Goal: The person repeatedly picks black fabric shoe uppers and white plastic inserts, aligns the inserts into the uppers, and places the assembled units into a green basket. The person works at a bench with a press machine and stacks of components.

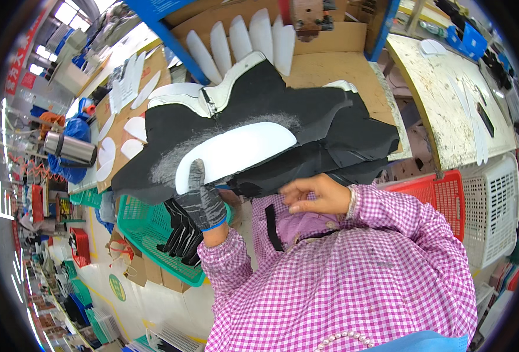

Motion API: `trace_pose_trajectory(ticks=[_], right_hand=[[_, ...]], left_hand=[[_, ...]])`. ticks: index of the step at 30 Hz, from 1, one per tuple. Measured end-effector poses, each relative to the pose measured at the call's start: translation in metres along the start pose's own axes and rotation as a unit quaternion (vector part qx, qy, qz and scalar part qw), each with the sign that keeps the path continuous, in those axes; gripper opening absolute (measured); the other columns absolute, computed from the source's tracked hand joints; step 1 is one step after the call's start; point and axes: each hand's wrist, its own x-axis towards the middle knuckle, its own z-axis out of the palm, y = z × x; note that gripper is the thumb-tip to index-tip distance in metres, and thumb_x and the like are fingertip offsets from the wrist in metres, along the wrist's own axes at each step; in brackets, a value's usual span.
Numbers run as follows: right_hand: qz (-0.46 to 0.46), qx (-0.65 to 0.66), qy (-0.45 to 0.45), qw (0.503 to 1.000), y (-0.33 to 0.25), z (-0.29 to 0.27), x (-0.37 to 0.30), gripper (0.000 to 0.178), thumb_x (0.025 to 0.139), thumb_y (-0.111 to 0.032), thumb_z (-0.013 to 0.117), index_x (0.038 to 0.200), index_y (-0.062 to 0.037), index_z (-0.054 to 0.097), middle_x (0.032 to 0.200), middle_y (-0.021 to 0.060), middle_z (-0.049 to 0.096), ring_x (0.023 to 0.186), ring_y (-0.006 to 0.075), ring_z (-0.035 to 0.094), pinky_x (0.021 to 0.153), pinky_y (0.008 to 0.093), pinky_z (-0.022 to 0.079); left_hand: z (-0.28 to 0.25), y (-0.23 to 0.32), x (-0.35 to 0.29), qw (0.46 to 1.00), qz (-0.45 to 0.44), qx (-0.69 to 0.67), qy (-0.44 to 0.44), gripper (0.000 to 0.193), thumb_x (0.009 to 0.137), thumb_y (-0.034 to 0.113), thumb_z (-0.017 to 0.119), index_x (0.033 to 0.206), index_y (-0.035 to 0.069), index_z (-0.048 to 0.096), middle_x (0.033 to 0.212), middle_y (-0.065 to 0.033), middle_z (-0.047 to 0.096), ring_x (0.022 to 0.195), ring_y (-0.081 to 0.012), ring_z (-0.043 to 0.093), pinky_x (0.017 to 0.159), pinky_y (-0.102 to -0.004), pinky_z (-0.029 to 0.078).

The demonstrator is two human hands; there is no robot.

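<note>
fingers [197, 171] of the left hand [206, 205] hold a white panel [243, 149], the right hand [324, 195] loosely half-curled

My gloved left hand [205, 199] lays one digit on the left end of a long white piece [239, 154]; I can't see where my other fingers sit. The white piece lies on black sheet material [250, 100], which spreads over the near edge of the worktop [324, 66]. My bare right hand [318, 195] holds nothing, fingers loosely curled just beside that material. White blades [239, 46] fan out toward the worktop's far edge, and rounded white pieces [106, 154] lie by its left edge. Below the near-left corner, a green basket [139, 226] holds black strips [183, 237].
</note>
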Motion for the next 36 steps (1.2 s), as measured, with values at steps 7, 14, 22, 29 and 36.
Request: trace_pose_trajectory(ticks=[7, 14, 22, 29, 36], right_hand=[[-0.068, 0.147, 0.014, 0.987, 0.009, -0.001, 0.086, 0.08, 0.076, -0.024, 0.081, 0.14, -0.0011, 0.038, 0.139, 0.0099, 0.046, 0.129, 0.0207, 0.04, 0.11, 0.036, 0.029], [0.035, 0.2, 0.259, 0.944, -0.016, 0.026, 0.098, 0.039, 0.09, -0.018, 0.065, 0.118, 0.0063, 0.053, 0.107, 0.0144, 0.063, 0.09, 0.0222, 0.064, 0.078, 0.031, 0.053], [-0.214, -0.345, 0.158, 0.9, -0.007, 0.032, 0.103, 0.078, 0.073, 0.007, 0.061, 0.145, -0.0043, 0.032, 0.131, 0.0243, 0.05, 0.097, 0.0357, 0.064, 0.078, 0.0363, 0.055], [-0.026, -0.163, 0.214, 0.963, -0.002, -0.01, 0.121, 0.038, 0.087, -0.01, 0.059, 0.124, -0.004, 0.055, 0.083, 0.0224, 0.067, 0.072, 0.0388, 0.065, 0.064, 0.0402, 0.052], [-0.33, -0.438, 0.027, 0.836, -0.07, 0.016, 0.132, 0.074, 0.072, 0.001, 0.057, 0.14, -0.0257, 0.045, 0.117, 0.0185, 0.063, 0.073, 0.0264, 0.066, 0.069, 0.0359, 0.055]], left_hand=[[0.001, 0.006, -0.021, 0.998, -0.012, 0.004, 0.053, 0.027, 0.089, 0.013, 0.066, 0.106, -0.006, 0.06, 0.099, -0.0114, 0.063, 0.085, -0.0184, 0.06, 0.076, -0.0316, 0.051], [0.0, -0.03, -0.031, 0.966, 0.112, 0.233, 0.02, 0.029, 0.088, 0.015, 0.066, 0.109, -0.004, 0.062, 0.1, -0.0137, 0.066, 0.086, -0.0231, 0.064, 0.072, -0.0338, 0.052], [0.008, -0.068, -0.011, 0.577, 0.467, 0.669, -0.021, 0.05, 0.092, 0.031, 0.057, 0.129, -0.001, 0.049, 0.11, -0.0189, 0.066, 0.095, -0.0324, 0.066, 0.079, -0.039, 0.053], [-0.087, 0.003, -0.02, 0.846, 0.047, 0.387, -0.363, 0.027, 0.082, 0.02, 0.068, 0.104, 0.007, 0.063, 0.075, -0.0073, 0.065, 0.055, -0.0166, 0.057, 0.048, -0.029, 0.043], [-0.178, 0.075, -0.007, 0.988, -0.131, -0.076, 0.01, 0.045, 0.081, 0.038, 0.063, 0.096, -0.004, 0.063, 0.072, -0.0101, 0.064, 0.054, -0.0162, 0.056, 0.051, -0.0277, 0.043]])
